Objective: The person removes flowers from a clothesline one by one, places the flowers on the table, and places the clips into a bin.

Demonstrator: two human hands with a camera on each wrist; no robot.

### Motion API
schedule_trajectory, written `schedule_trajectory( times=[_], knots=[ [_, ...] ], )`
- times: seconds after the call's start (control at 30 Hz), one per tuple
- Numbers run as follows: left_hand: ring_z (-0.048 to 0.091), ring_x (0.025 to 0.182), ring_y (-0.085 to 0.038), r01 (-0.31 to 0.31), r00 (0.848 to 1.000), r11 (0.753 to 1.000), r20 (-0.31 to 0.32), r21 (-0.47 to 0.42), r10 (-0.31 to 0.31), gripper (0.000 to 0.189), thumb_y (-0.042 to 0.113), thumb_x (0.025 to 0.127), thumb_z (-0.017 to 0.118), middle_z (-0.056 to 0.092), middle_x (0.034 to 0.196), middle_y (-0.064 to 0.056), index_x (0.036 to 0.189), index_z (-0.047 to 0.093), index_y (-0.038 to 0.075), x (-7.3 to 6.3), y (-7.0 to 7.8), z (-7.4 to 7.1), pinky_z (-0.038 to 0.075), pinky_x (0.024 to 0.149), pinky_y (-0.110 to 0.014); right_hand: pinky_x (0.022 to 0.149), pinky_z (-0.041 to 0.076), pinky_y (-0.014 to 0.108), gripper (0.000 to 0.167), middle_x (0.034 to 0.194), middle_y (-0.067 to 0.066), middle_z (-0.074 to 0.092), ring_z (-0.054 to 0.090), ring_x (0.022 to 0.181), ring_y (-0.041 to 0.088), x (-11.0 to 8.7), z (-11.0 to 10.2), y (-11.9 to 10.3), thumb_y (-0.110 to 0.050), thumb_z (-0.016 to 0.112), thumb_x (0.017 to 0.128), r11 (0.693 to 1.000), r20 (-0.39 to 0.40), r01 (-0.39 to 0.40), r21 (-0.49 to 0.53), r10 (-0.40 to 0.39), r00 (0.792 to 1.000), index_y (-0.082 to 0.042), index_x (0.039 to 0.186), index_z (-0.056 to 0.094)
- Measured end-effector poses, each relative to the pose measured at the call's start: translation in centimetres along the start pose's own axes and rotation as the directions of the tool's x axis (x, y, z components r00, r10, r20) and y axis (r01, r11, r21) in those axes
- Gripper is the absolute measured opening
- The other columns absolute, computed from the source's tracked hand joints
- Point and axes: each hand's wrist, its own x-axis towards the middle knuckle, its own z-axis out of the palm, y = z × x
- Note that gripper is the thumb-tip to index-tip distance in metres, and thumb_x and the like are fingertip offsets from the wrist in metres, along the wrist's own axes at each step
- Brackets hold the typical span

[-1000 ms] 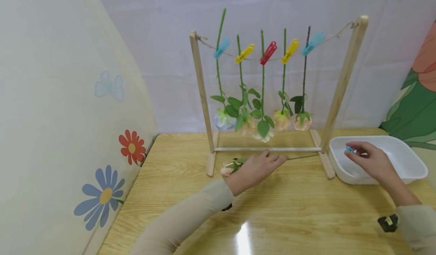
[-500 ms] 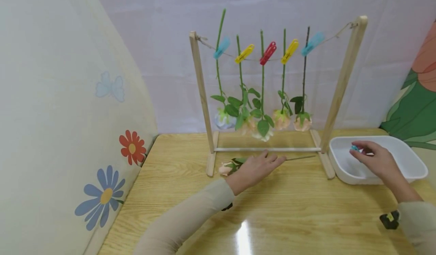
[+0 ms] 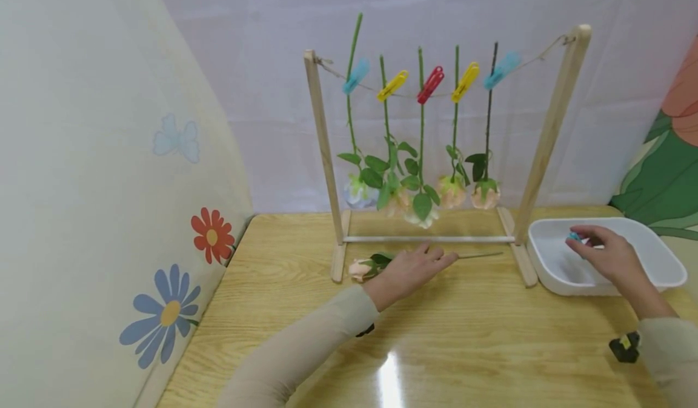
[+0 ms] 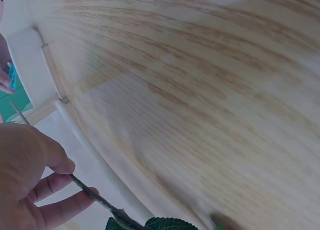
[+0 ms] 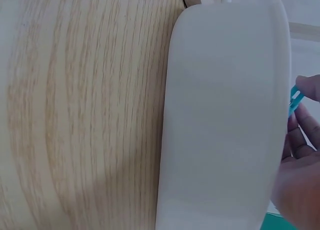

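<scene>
Pinching a peach rose (image 3: 360, 270) by its stem, the left hand (image 3: 409, 271) is low at the tabletop (image 3: 447, 329) — bloom at nine o'clock from that hand, stem end at three. Well apart at three o'clock, the right hand (image 3: 611, 253) grips a blue clothespin (image 3: 574, 237) between thumb and fingers, over the white basin (image 3: 567, 282). At twelve o'clock from the left hand stands a wooden rack (image 3: 552, 135) — five flowers (image 3: 422, 205) hang bloom-down, clipped to its string (image 3: 541, 57) by coloured pegs (image 3: 431, 85).
</scene>
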Motion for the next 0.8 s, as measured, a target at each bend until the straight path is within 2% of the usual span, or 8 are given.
schedule_trajectory(
  times=[0.1, 0.23, 0.33, 0.47, 0.7, 0.8],
  knots=[
    [0.056, 0.117, -0.016, -0.003, 1.0, 1.0, 0.004, 0.025, 0.003, 0.079, -0.007, 0.094, 0.062, 0.055, 0.128, 0.005, 0.158, 0.03, 0.027, 0.1, 0.1, 0.3, 0.035, 0.041, -0.016, 0.064, 0.041, 0.019, 0.051, 0.116, 0.028, 0.061, 0.039, 0.083, -0.014, 0.2, 0.0, 0.1, -0.033, 0.062, 0.101, 1.0, -0.002, 0.004, -0.002, -0.004, 1.0, 0.008, 0.13, 0.058],
    [0.057, 0.115, -0.014, -0.008, 1.0, 0.998, 0.017, 0.058, 0.007, 0.076, -0.004, 0.097, 0.061, 0.054, 0.127, 0.006, 0.158, 0.031, 0.029, 0.3, 0.2, 0.4, 0.035, 0.042, -0.016, 0.066, 0.04, 0.022, 0.05, 0.116, 0.03, 0.06, 0.05, 0.09, 0.007, 0.5, 0.0, 0.4, -0.031, 0.061, 0.102, 1.0, 0.01, -0.002, -0.013, 0.002, 1.0, 0.01, 0.129, 0.057],
    [0.057, 0.113, -0.013, -0.013, 1.0, 0.997, 0.029, 0.072, 0.011, 0.076, -0.005, 0.097, 0.06, 0.054, 0.126, 0.007, 0.158, 0.032, 0.029, 0.3, 0.3, 0.4, 0.032, 0.041, -0.016, 0.067, 0.041, 0.025, 0.05, 0.115, 0.031, 0.06, 0.052, 0.093, 0.021, 0.7, -0.1, 0.6, -0.031, 0.06, 0.102, 0.999, 0.021, -0.01, -0.03, 0.011, 1.0, 0.011, 0.129, 0.057],
    [0.056, 0.108, -0.012, -0.023, 0.999, 0.998, 0.03, 0.066, 0.021, 0.075, -0.006, 0.097, 0.059, 0.054, 0.125, 0.007, 0.158, 0.033, 0.029, 0.3, 0.4, 0.3, 0.032, 0.042, -0.016, 0.067, 0.043, 0.025, 0.051, 0.116, 0.032, 0.059, 0.054, 0.094, 0.026, 0.9, -0.2, 0.7, -0.031, 0.06, 0.102, 0.999, 0.042, -0.022, -0.036, 0.024, 0.999, 0.011, 0.13, 0.056],
    [0.053, 0.094, -0.009, -0.049, 0.998, 0.997, 0.029, 0.06, 0.047, 0.073, -0.004, 0.097, 0.06, 0.055, 0.124, 0.007, 0.158, 0.032, 0.026, 0.2, 0.5, 0.6, 0.034, 0.044, -0.016, 0.072, 0.045, 0.032, 0.05, 0.12, 0.037, 0.056, 0.055, 0.102, 0.044, 1.2, -0.1, 1.1, -0.027, 0.061, 0.102, 0.999, 0.085, -0.028, -0.039, 0.032, 0.996, 0.013, 0.131, 0.053],
    [0.052, 0.096, -0.009, -0.053, 0.998, 0.997, 0.036, 0.061, 0.051, 0.073, -0.002, 0.097, 0.062, 0.054, 0.125, 0.007, 0.158, 0.032, 0.026, 0.2, 0.5, 0.7, 0.034, 0.045, -0.016, 0.072, 0.046, 0.033, 0.049, 0.119, 0.039, 0.056, 0.056, 0.103, 0.048, 1.4, 0.0, 1.2, -0.024, 0.062, 0.101, 0.999, 0.11, -0.021, -0.035, 0.025, 0.994, 0.015, 0.13, 0.053]
  ],
)
